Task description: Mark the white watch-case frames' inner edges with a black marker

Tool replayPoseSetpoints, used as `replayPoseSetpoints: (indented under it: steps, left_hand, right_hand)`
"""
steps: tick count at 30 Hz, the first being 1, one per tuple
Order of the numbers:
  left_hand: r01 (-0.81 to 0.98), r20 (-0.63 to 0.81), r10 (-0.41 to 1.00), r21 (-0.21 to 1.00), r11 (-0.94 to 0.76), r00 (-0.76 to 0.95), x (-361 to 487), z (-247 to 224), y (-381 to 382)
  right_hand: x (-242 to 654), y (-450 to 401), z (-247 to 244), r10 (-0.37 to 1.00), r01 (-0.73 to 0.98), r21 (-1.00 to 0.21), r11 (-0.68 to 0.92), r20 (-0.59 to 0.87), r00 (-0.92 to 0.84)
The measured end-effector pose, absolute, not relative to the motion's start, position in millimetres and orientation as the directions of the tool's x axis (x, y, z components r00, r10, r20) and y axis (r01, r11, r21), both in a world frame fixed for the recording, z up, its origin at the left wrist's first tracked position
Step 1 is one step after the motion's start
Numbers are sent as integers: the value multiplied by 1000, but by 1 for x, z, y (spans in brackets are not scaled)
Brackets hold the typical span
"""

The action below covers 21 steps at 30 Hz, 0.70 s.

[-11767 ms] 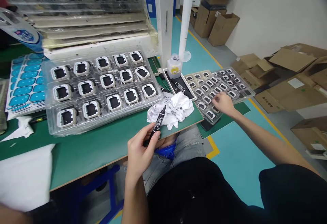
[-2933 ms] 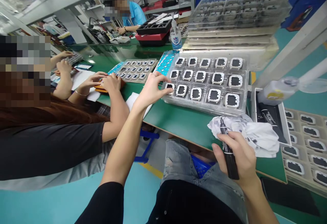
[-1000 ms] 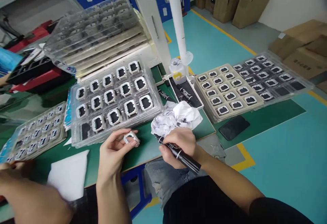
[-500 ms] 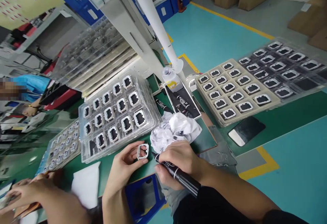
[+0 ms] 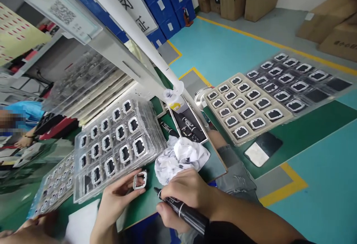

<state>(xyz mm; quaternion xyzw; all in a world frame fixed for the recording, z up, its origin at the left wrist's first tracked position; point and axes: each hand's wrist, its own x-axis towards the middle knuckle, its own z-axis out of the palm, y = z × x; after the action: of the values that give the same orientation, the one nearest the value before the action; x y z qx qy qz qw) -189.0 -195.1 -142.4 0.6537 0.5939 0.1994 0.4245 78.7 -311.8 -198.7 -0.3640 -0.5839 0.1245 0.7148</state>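
Note:
My left hand [image 5: 118, 195] pinches a small silver rectangular frame [image 5: 135, 182] with rounded corners between thumb and fingers, holding it up over the green table. Wrapped in my right hand [image 5: 191, 190] is a thick black marker [image 5: 192, 218], its dark tip pointing left at the frame and a short gap away from it. Just beyond my right hand lies a crumpled white cloth [image 5: 181, 158] with dark stains. Behind my left hand stands a stack of clear plastic trays [image 5: 154, 132], the top one filled with similar frames.
A beige tray [image 5: 236, 140] of frames stands right, beside a clear tray [image 5: 323, 97] of more. A phone [image 5: 262, 149] lies in front. An open box [image 5: 205, 140] holds markers; another marker [image 5: 169, 129] lies beside it. At lower left are another person's hands [image 5: 30, 231].
The view has swung, so the table's things appear lower and further left. Both hands keep their hold on the frame and the marker, which remain apart.

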Motion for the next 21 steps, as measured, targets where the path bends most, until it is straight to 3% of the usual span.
replayPoseSetpoints:
  steps: [5, 10, 14, 16, 21]
  left_hand:
    - [575, -199, 957, 817, 43, 211, -178, -144, -202]
    - [378, -171, 967, 922, 89, 190, -153, -153, -237]
    - [201, -152, 972, 973, 115, 179, -126, -163, -269]
    - [162, -113, 979, 983, 86, 167, -117, -167, -276]
    - [69, 66, 988, 995, -77, 140, -115, -175, -273]
  right_hand:
    - [84, -312, -197, 617, 277, -660, 699, 752, 232]
    - [98, -316, -189, 574, 219, -646, 731, 756, 316]
    - [110, -328, -189, 703, 205, -788, 581, 613, 362]
    - [115, -330, -192, 755, 146, -822, 551, 565, 332]
    - [114, -322, -191, 705, 127, -756, 643, 648, 290]
